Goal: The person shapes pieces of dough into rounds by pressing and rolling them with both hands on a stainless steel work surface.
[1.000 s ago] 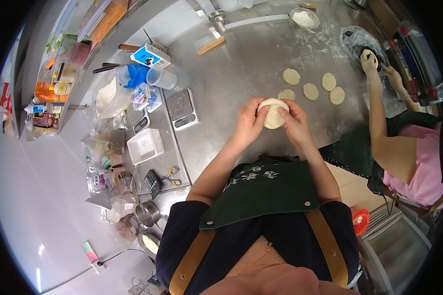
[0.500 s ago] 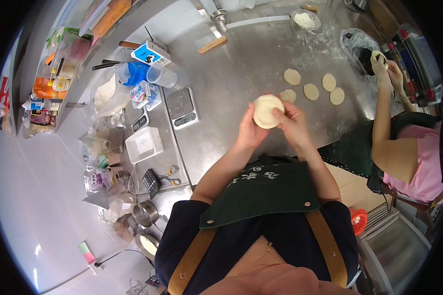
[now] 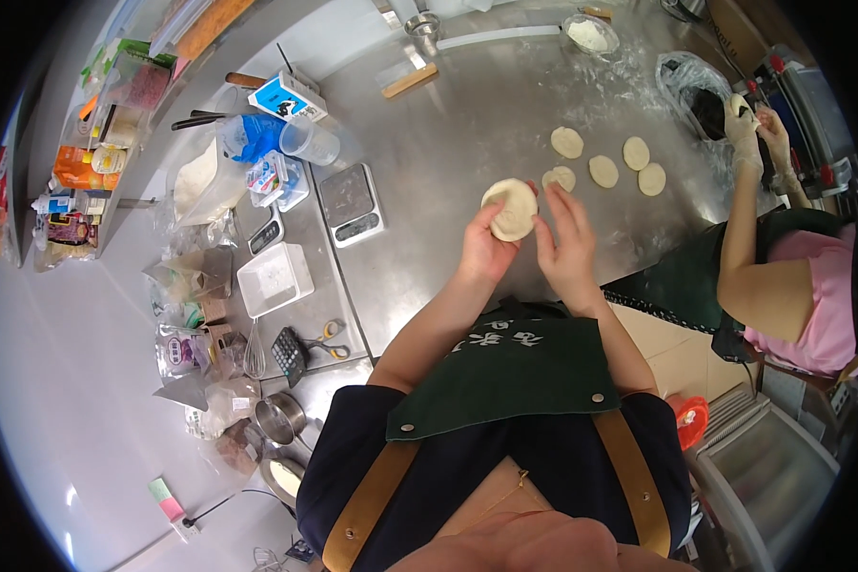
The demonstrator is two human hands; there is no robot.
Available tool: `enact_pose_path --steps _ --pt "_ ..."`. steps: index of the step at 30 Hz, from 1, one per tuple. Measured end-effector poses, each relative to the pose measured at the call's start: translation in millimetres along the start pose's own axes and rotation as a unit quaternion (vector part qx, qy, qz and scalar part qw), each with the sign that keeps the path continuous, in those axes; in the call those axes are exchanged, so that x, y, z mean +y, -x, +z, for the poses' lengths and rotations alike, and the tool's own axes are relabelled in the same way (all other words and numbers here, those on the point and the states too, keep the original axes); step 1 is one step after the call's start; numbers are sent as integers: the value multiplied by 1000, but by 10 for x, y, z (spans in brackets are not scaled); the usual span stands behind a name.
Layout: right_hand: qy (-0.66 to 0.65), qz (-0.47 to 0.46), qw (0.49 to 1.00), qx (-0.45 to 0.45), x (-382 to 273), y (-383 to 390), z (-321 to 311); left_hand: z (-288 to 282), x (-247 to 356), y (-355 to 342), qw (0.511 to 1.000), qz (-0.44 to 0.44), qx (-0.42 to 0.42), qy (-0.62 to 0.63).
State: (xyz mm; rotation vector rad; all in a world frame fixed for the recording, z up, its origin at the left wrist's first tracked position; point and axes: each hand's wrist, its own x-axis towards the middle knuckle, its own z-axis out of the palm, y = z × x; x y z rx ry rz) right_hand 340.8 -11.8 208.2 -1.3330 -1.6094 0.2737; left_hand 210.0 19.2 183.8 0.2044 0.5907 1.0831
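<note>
A round, pale dough disc (image 3: 512, 212) with a raised rim rests in my left hand (image 3: 486, 246), the thumb over its near left edge. My right hand (image 3: 566, 242) is at the disc's right side, its fingers stretched and apart; the thumb is close to the dough's edge, and I cannot tell whether it touches. Just beyond my right fingertips lies a small flat dough round (image 3: 560, 178) on the steel table. Several similar rounds, among them a dough round (image 3: 603, 172), lie farther right.
At the right, a co-worker's gloved hands (image 3: 753, 124) hold a piece of dough by a bag-lined bowl (image 3: 696, 95) of dark filling. A flour bowl (image 3: 589, 36) and a wooden-handled scraper (image 3: 410, 81) are at the back. Left stand a scale (image 3: 353, 205) and white tray (image 3: 275, 279).
My right hand has come off the top of the dough disc and opened to its right. The disc has shifted slightly left in my left hand and tilted.
</note>
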Motion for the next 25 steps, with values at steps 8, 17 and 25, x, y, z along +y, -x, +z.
enact_pose_path --steps 8,17,25 --pt "87 -128 972 -176 -229 60 166 -12 121 100 989 -23 -77 121" --pt "72 -125 970 -193 -441 81 248 -362 179 104 988 -56 -96 108" --pt "75 -123 971 -190 -408 140 215 -483 116 -66 968 -104 -170 150"
